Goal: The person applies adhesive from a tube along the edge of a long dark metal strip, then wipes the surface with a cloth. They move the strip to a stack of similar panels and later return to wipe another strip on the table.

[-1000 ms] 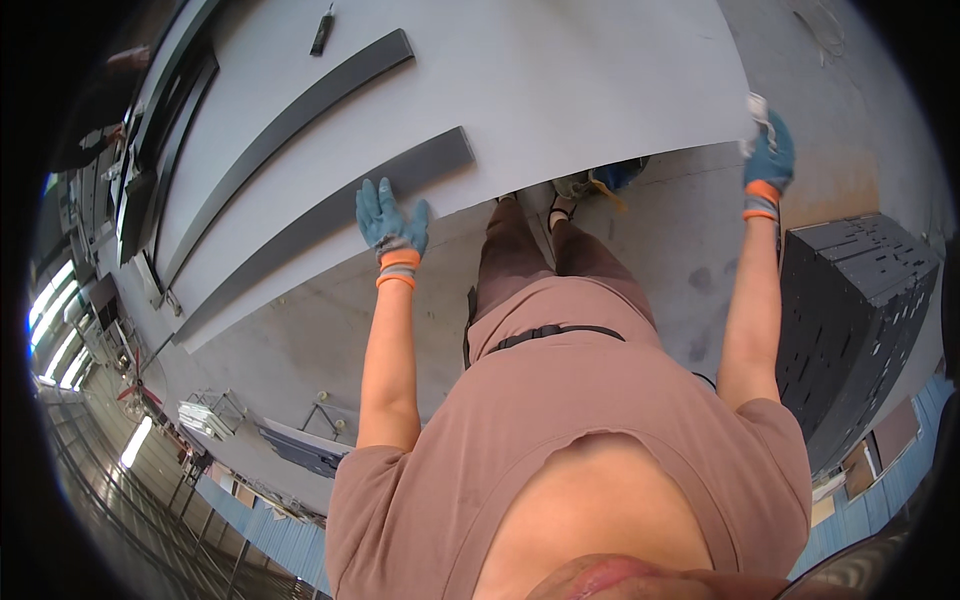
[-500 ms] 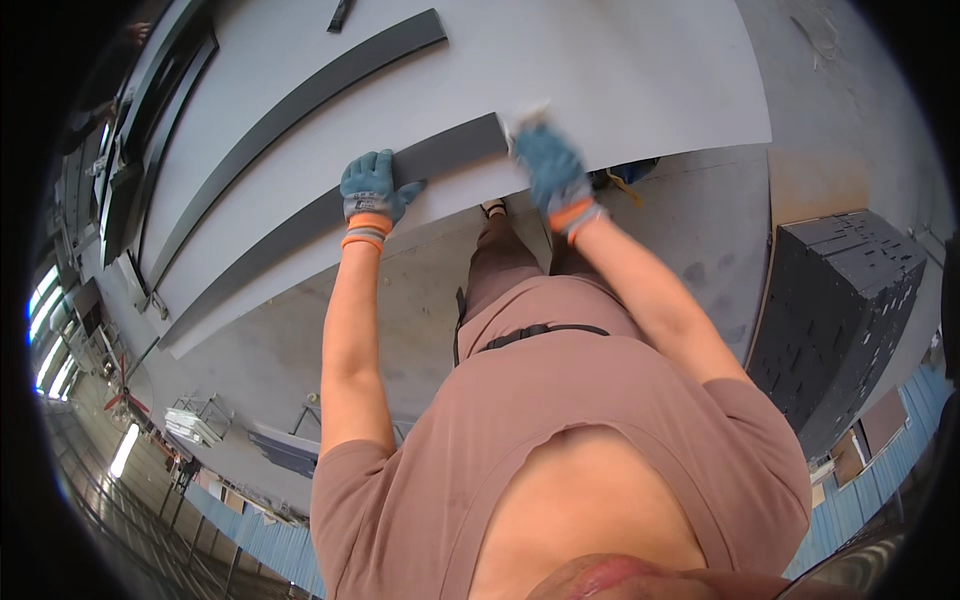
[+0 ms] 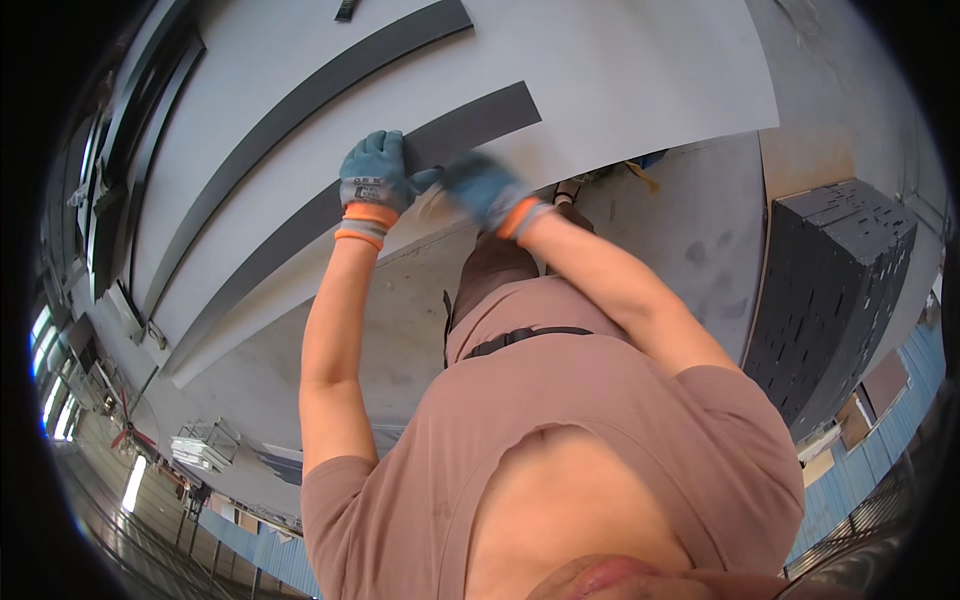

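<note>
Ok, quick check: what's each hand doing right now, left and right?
Left hand: open, flat on the dark strip lying on the grey table.
Right hand: blurred at that strip's near edge; grip cannot be told.

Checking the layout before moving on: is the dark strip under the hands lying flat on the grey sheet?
Flat: the dark strip lies along the grey sheet, no end lifted.

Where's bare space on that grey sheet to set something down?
Free: the grey sheet right of the near dark strip, out to its right edge. A narrower bare band between both strips. Crowded: near edge, where the left hand and right hand work.
</note>
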Tool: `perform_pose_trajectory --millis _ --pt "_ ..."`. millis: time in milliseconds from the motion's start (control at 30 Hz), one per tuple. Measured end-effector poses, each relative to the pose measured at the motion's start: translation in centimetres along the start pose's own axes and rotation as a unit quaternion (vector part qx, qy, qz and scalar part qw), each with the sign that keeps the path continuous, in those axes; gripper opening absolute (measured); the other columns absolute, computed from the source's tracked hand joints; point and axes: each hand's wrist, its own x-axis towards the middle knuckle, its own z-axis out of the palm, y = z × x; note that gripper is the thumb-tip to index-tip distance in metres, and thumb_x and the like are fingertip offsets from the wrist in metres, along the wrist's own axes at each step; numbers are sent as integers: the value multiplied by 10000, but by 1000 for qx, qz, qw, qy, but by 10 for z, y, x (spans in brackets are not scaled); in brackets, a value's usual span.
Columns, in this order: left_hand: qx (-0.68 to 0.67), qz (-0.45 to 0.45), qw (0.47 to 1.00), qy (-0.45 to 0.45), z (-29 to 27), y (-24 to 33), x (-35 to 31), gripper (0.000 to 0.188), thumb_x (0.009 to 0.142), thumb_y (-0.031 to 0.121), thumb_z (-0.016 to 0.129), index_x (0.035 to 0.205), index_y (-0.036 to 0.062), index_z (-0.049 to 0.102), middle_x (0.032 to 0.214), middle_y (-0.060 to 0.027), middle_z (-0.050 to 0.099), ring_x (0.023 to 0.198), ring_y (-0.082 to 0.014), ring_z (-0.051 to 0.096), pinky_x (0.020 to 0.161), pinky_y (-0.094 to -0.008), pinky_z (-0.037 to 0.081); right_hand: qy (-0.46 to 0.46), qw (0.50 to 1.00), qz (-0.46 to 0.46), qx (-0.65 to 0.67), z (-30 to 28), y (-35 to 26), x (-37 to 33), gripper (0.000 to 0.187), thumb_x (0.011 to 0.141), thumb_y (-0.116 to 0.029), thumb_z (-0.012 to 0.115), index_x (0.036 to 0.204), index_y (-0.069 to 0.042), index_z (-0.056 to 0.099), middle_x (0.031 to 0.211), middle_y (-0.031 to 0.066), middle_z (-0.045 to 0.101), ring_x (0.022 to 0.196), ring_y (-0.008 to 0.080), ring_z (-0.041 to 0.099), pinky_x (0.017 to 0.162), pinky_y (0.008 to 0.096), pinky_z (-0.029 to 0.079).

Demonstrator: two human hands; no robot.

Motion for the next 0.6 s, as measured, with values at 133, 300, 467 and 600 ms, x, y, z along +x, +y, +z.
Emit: perform_pose_trajectory --millis 133,300,467,600 --pt "-44 -1 999 -16 2 7 -18 737 727 581 835 1148 9 633 1085 -173 669 1009 -374 652 872 -473 533 444 839 314 10 -41 212 -165 373 993 -102 543 1337 29 597 1287 182 671 1260 348 596 1149 420 435" --pt "-59 0 997 -58 30 24 -53 789 666 586 863 1173 26 634 1133 -143 665 1039 -340 642 894 -454 508 384 808 438 -89 -151 296 -264 291 968 -48 545 1198 -9 718 1134 161 742 1041 304 718 926 401 573" --pt "-83 15 994 -65 47 34 -77 737 645 546 879 1142 61 633 1086 -108 644 994 -322 638 861 -456 491 375 915 35 143 -136 150 -28 500 875 82 530 1342 -51 647 1367 144 647 1201 331 660 1029 405 532" --pt "-91 34 991 -89 49 36 -73 723 637 532 880 1129 67 624 1077 -106 636 963 -319 630 839 -459 482 282 944 -145 -93 -70 50 106 349 907 -76 591 1234 -156 682 1361 118 646 1252 292 613 1095 437 481"
